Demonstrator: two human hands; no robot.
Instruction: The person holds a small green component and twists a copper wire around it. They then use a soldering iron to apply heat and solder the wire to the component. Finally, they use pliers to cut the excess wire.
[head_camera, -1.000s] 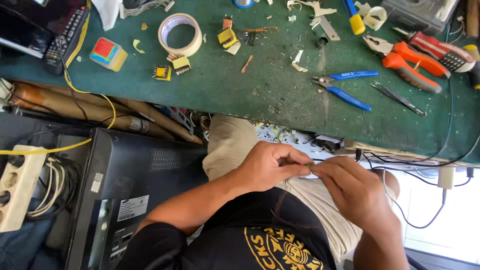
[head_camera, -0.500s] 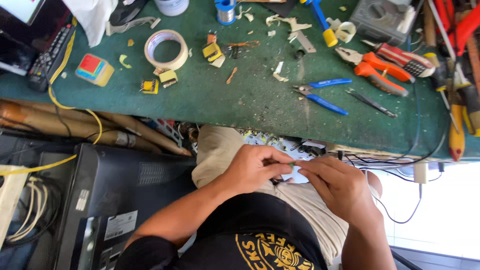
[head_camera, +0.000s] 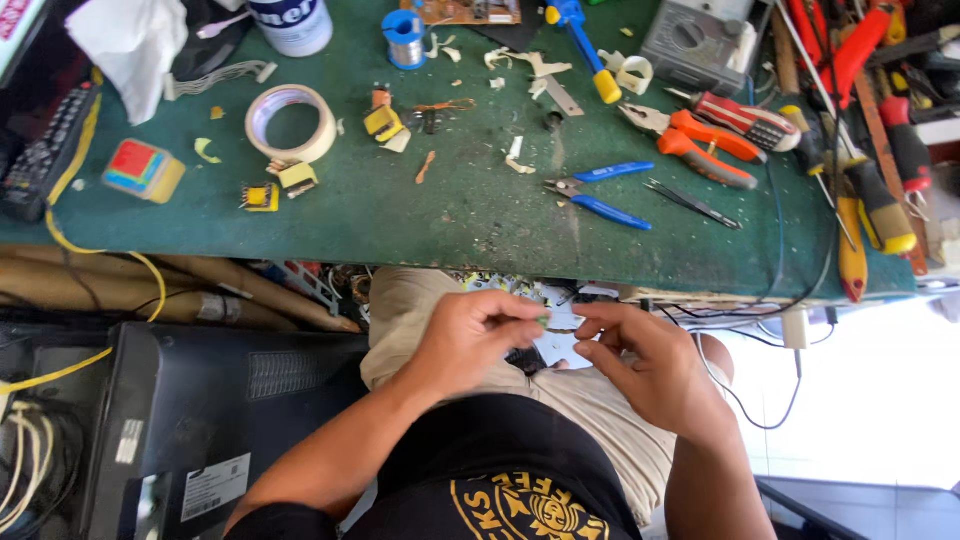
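Pinching a tiny greenish part (head_camera: 545, 321) between fingertips: left hand (head_camera: 478, 337) and right hand (head_camera: 640, 360) both closed narrow on it, over the lap at 6 o'clock below the green bench (head_camera: 450, 210). Looks light, stiff, easily dropped; best held by its ends.

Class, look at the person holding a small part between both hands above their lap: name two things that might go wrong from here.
1. The small part is pinched only by fingertips of the left hand and right hand over the lap; if dropped, it might vanish among the clutter under the bench.
2. The black cables hanging beside the right hand might snag.
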